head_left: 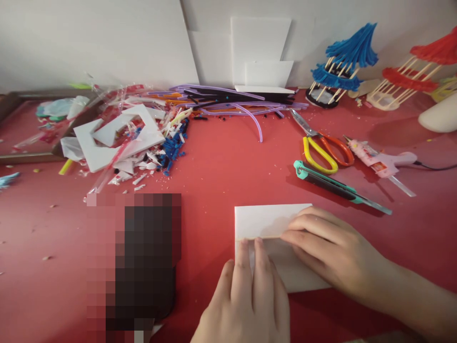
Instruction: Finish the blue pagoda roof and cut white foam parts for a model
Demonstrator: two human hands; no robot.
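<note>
A white foam board (273,219) lies flat on the red table, its lower part shaded by my hands. Across it runs a thin wooden stick (266,237), which goes out of sight under my right fingers. My left hand (252,290) reaches up from below, fingers stretched out and a little apart, with two fingertips touching the board along the stick. From the right, my right hand (328,247) has its fingers bent close together, gripping the stick against the board. Its thumb is partly hidden.
Right and behind lie a teal-and-black utility knife (332,186), scissors (321,147) and a pink glue gun (383,159). Foam scraps (143,138) and purple pipe cleaners (250,114) spread behind. A dark blurred object (150,257) is on the left; a blue stick model (337,78) stands back right.
</note>
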